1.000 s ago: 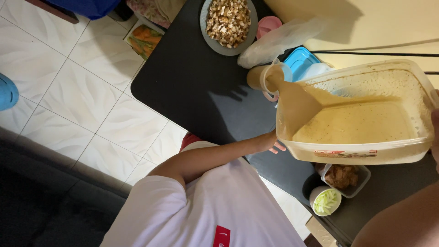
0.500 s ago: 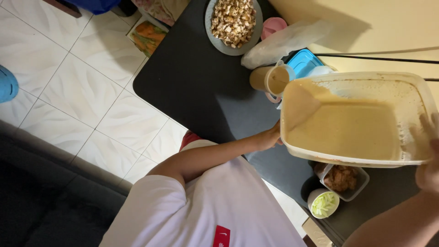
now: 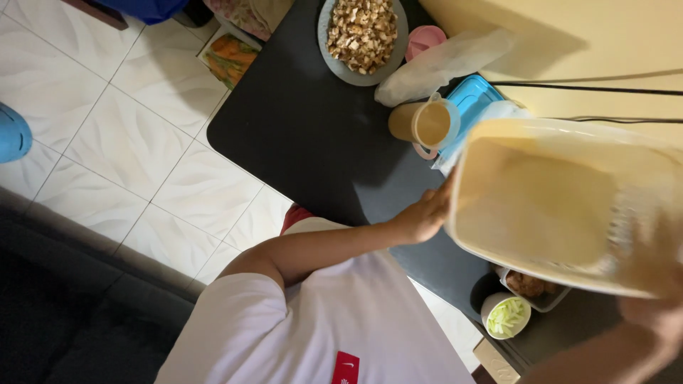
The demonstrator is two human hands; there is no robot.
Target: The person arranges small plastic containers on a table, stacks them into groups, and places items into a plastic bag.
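Both hands [image 3: 425, 215] grip tilted batter tub [image 3: 562, 206] (blurred), long axis L-R across table [image 3: 306, 142].

The translucent tub of beige batter [image 3: 562, 206] now tilts further toward the camera, its inside blurred. The right hand [image 3: 654, 284], motion-blurred, covers the tub's far corner. The left hand [image 3: 423, 217] presses flatter against the tub's near wall.

Right hand [image 3: 651, 284] blurred, cut off
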